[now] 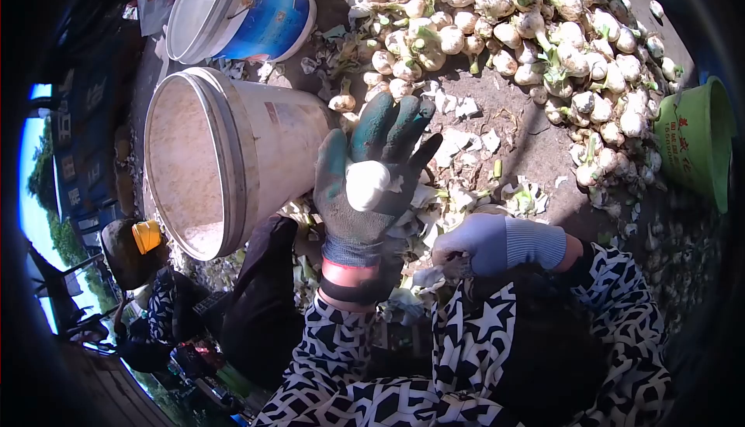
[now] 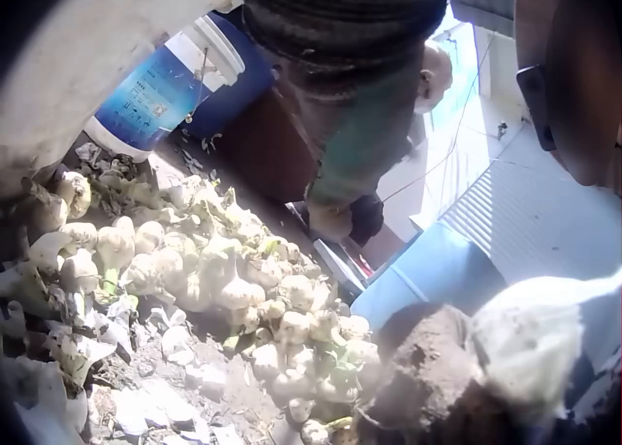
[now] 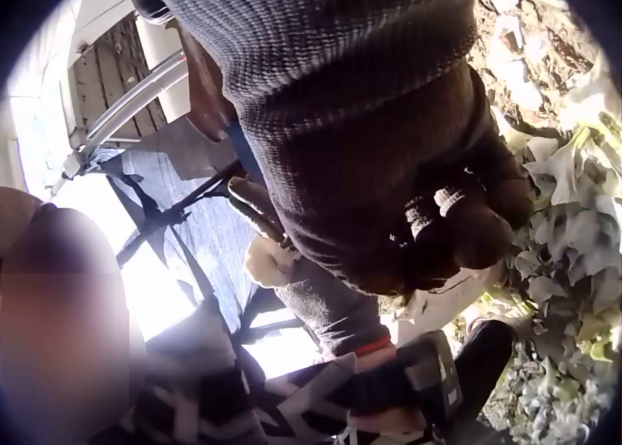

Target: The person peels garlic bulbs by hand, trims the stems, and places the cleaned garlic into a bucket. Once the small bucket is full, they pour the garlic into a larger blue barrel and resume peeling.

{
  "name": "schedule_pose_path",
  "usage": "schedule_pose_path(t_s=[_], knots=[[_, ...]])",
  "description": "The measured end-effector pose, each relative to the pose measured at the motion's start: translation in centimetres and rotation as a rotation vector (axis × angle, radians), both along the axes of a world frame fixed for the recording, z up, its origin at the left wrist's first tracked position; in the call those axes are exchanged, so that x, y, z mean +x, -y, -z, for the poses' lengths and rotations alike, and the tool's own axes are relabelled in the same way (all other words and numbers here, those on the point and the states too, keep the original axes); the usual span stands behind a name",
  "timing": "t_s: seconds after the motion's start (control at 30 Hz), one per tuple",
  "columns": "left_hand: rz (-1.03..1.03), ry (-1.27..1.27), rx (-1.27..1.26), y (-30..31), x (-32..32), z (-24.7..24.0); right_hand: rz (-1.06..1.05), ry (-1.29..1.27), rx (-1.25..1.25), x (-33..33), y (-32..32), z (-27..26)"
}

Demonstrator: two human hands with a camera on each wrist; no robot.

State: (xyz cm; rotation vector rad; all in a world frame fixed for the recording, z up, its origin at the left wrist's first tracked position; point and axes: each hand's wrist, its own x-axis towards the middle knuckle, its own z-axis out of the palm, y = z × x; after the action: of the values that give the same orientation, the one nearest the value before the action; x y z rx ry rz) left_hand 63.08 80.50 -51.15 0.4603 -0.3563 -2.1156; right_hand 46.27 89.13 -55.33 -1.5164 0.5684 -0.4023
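In the head view my left hand (image 1: 362,171), in a grey and green work glove, is turned palm up with its fingers extended. A smooth white peeled bulb (image 1: 368,185) lies on the palm. To its right my right hand (image 1: 497,245), in a grey knitted glove, is held low above scattered white peelings (image 1: 466,144). Its fingers (image 3: 481,236) are curled in toward the palm in the right wrist view; no held thing shows there. A big heap of unpeeled bulbs (image 1: 535,39), some with green stems, lies beyond both hands.
A large white bucket (image 1: 268,136) lies tipped beside my left hand, its mouth toward the left. Behind it is a blue and white bucket (image 1: 268,20). At the far right a green bucket (image 1: 691,140) leans by the heap. Another person (image 1: 155,303) is at the left.
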Motion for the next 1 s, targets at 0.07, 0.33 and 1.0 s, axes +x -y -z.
schedule_pose_path(t_s=[0.07, 0.33, 1.0], knots=[[-0.012, -0.045, 0.138, -0.2, -0.2, 0.3, 0.120, -0.083, 0.016, -0.8, 1.1, -0.4], [-0.043, -0.099, 0.194, -0.3, -1.6, 2.1, 0.740, -0.049, 0.134, 1.8, 5.9, -1.0], [0.136, 1.263, -0.411, -3.2, -2.3, 4.0, 0.793, -0.726, -0.650, -0.3, 6.3, 2.1]])
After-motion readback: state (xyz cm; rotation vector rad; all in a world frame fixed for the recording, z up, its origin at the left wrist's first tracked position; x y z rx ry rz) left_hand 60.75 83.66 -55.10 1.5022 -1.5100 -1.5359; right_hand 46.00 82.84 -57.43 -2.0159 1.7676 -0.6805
